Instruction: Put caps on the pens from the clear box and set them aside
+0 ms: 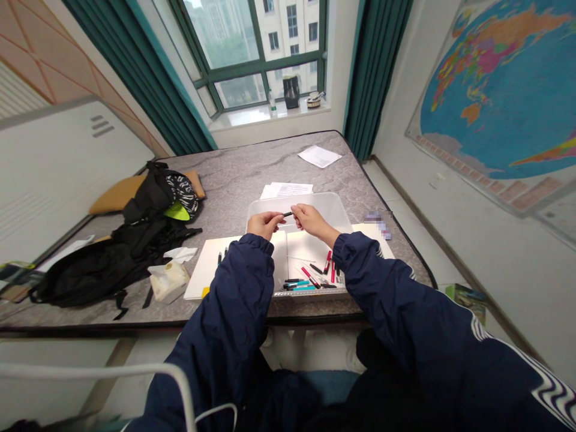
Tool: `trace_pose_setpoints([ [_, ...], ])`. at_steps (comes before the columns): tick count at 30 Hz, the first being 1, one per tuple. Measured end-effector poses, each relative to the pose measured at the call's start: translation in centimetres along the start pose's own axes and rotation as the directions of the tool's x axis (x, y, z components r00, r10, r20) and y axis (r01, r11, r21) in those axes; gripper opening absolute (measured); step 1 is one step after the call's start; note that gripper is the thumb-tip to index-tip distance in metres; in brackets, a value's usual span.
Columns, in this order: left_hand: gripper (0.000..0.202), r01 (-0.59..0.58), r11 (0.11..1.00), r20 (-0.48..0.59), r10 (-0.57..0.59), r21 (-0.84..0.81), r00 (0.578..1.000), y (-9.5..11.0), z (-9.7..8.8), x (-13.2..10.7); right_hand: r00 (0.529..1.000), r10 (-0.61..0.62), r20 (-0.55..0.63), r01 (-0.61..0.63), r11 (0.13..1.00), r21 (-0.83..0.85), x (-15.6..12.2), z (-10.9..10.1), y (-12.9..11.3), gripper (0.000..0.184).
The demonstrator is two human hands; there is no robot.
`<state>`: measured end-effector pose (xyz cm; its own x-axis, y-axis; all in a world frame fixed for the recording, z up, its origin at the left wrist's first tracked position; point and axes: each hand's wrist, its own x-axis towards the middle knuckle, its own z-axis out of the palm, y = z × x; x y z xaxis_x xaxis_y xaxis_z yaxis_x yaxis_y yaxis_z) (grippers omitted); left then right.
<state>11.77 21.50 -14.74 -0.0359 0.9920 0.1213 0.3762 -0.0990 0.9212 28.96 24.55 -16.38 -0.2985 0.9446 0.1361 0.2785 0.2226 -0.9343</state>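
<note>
Between my hands, in the middle of the head view, a short black pen (288, 214) lies nearly level. My left hand (264, 224) pinches its left end, and my right hand (307, 219) has the right end in its fingers. Both hands are above a clear plastic bin (335, 207). Toward the near side, loose pens and markers lie in a scatter, among them a red marker (310, 277), a black pen (316, 269) and a teal marker (303, 288). White boards or sheets (204, 270) spread out on both sides, with dark pens on the left one, partly behind my left sleeve.
A tissue pack (168, 281) and a black backpack (99, 270) lie on the left of the grey mattress (234, 165). Papers (319, 156) rest beyond the bin. A white metal rail (135, 370) crosses the lower left. The mattress edge runs along the right.
</note>
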Motion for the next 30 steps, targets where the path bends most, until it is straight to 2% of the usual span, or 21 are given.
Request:
trace_pose_setpoints([
  [8,0.039,0.000,1.000,0.002,0.000,0.014,1.000,-0.2,-0.2,0.1,0.996,-0.084,-0.036,0.079,0.990,-0.121,-0.6,-0.4,-0.7,0.036],
  [10,0.039,-0.010,0.999,0.012,0.009,0.038,1.000,-0.6,-0.3,0.1,0.997,-0.078,0.003,0.077,0.988,-0.136,-0.8,-0.4,-0.8,0.036],
  [12,0.037,-0.058,0.991,0.031,0.054,0.119,0.998,-1.0,-0.1,0.0,0.993,-0.053,0.107,0.070,0.984,-0.163,-1.2,-0.2,-0.6,0.033],
  [16,0.040,-0.170,0.933,0.071,0.156,0.318,0.985,-1.6,0.5,-0.8,0.936,0.012,0.353,0.114,0.935,-0.334,-2.1,0.7,0.6,0.026],
  [19,0.036,-0.193,0.925,0.068,0.180,0.326,0.981,-1.3,0.8,-1.4,0.878,0.063,0.475,0.219,0.828,-0.516,-2.8,1.5,1.4,0.023],
  [21,0.036,-0.183,0.936,0.066,0.170,0.300,0.983,-0.7,0.7,-1.7,0.837,0.098,0.538,0.280,0.769,-0.575,-3.4,2.0,1.6,0.023],
  [23,0.038,-0.194,0.933,0.097,0.172,0.303,0.980,0.0,0.6,-2.2,0.801,0.131,0.585,0.318,0.734,-0.600,-4.0,2.6,1.4,0.024],
  [27,0.039,-0.241,0.904,0.251,0.157,0.352,0.955,1.3,0.6,-3.4,0.751,0.197,0.630,0.362,0.675,-0.642,-5.1,3.3,0.6,0.023],
  [29,0.038,-0.255,0.889,0.312,0.136,0.380,0.940,1.6,0.7,-3.8,0.750,0.217,0.625,0.362,0.657,-0.662,-5.4,3.5,0.2,0.028],
  [30,0.037,-0.256,0.882,0.329,0.123,0.397,0.936,1.5,0.7,-3.9,0.764,0.215,0.608,0.354,0.649,-0.674,-5.5,3.5,0.0,0.031],
])
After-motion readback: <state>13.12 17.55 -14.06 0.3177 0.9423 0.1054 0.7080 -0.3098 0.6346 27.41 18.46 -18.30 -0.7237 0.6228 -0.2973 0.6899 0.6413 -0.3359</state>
